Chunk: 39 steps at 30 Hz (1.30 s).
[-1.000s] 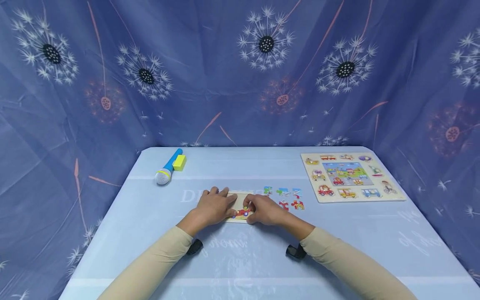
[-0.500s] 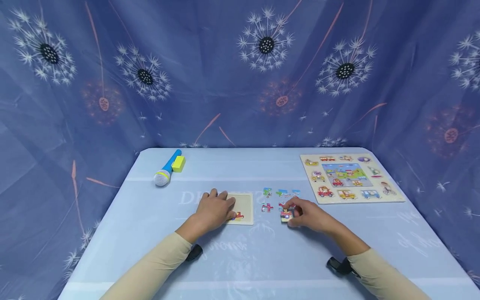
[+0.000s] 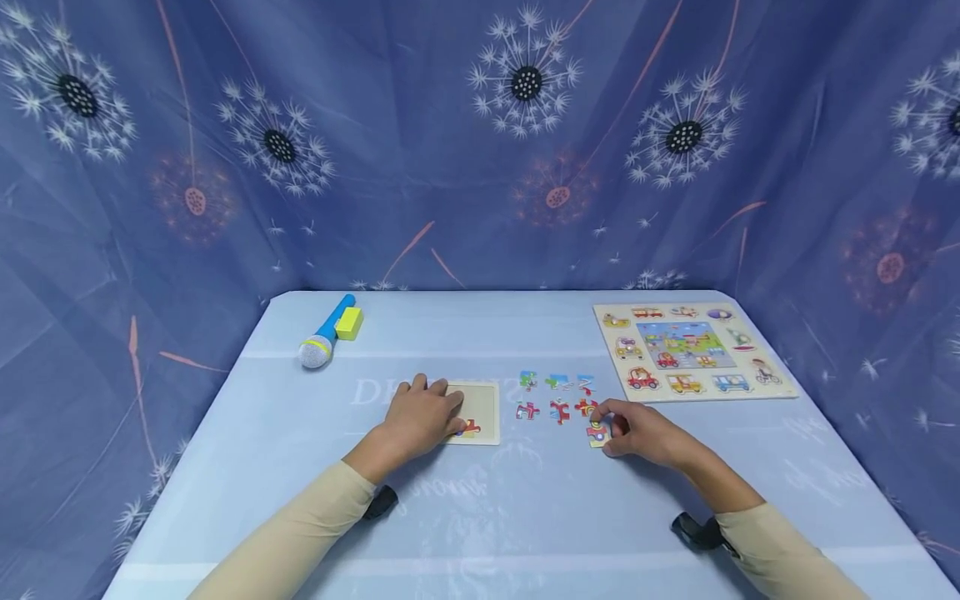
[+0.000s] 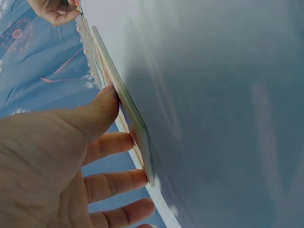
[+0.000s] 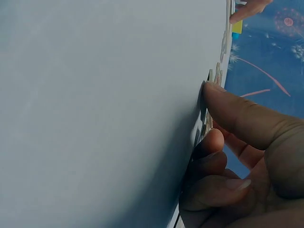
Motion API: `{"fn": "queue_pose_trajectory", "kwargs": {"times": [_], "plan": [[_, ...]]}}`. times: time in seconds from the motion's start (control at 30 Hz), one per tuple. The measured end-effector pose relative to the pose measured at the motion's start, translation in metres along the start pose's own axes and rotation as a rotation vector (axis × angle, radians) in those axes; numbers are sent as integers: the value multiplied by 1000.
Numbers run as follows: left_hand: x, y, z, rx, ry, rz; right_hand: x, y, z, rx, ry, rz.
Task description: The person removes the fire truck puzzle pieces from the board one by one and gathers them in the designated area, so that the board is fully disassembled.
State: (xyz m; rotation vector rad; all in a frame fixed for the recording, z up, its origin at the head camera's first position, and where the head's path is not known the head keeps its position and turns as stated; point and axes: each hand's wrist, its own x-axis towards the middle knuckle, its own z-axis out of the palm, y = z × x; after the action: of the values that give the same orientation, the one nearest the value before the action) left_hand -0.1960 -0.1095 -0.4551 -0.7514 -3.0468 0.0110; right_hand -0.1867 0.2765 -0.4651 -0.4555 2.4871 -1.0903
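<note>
My left hand (image 3: 422, 418) rests on the left part of a small wooden puzzle tray (image 3: 484, 402). Near the thumb, a red and yellow puzzle piece (image 3: 471, 427) shows inside it; what lies beneath the hand is hidden. In the left wrist view the thumb and extended fingers touch the tray's face and edge (image 4: 127, 104). Farther right, my right hand (image 3: 645, 435) pinches a jigsaw piece (image 3: 597, 437) between thumb and forefinger, low at the tabletop. Just beyond it lie several loose jigsaw pieces (image 3: 559, 410) in two rows. The right wrist view shows the thumb (image 5: 237, 111) and curled fingers.
A larger wooden vehicle puzzle board (image 3: 622, 382) lies at the back right. Toward the back left are a blue toy microphone (image 3: 324, 340) and a yellow block (image 3: 349, 323). A patterned blue curtain (image 3: 420, 167) stands behind the table (image 3: 480, 533).
My right hand has lifted a piece from the tray and carried it right to the loose pieces. The left hand stays on the tray, where more bare wood now shows.
</note>
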Motion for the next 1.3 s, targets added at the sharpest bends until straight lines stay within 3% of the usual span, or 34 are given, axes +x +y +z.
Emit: {"fn": "queue_pose_trajectory", "kwargs": {"times": [0.5,0.87,1.07,1.3], "plan": [[2,0,-2,-2,-8,12,2,-5,1,-3,32,62],[4,-4,-1,-35,-42,22,9,-13,-1,29,52,20],[-2,-17,-6,-151,-88,41,31,-44,27,86,28,-68],[-9,-30,-7,-187,-104,37,63,-96,76,-30,-41,-169]]}}
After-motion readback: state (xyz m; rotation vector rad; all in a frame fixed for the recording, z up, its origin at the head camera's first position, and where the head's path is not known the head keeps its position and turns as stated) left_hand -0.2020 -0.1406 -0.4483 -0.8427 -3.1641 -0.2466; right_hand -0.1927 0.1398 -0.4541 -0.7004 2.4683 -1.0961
